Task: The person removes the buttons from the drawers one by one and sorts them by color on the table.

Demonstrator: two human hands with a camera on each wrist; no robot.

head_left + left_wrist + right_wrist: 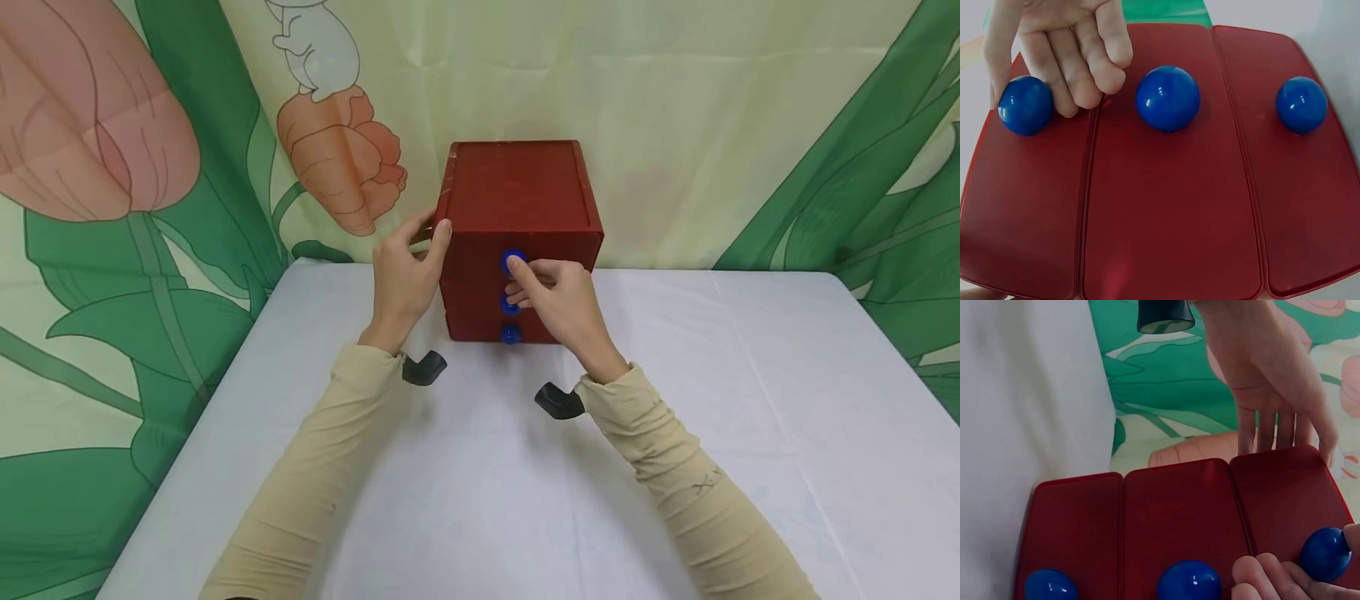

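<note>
A dark red drawer cabinet (pixel 517 187) stands at the far side of the table, its drawer fronts towards me. Each of the three drawers has a round blue knob, and all the drawers appear closed. My right hand (pixel 566 304) pinches the top knob (pixel 1027 106) between thumb and forefinger; its other fingers hang beside the middle knob (pixel 1168 99). Lowest is the bottom knob (pixel 1301 105), untouched. Against the cabinet's left side rests my left hand (pixel 405 271), the thumb at the front corner. In the right wrist view its fingers reach straight along that side, their tips hidden.
A white cloth covers the table (pixel 480 500). Close behind the cabinet hangs a printed curtain (pixel 675 125) with leaves, a tulip and a carrot. A black camera mount sticks out at each wrist, the left one (pixel 424 368) and the right one (pixel 559 402).
</note>
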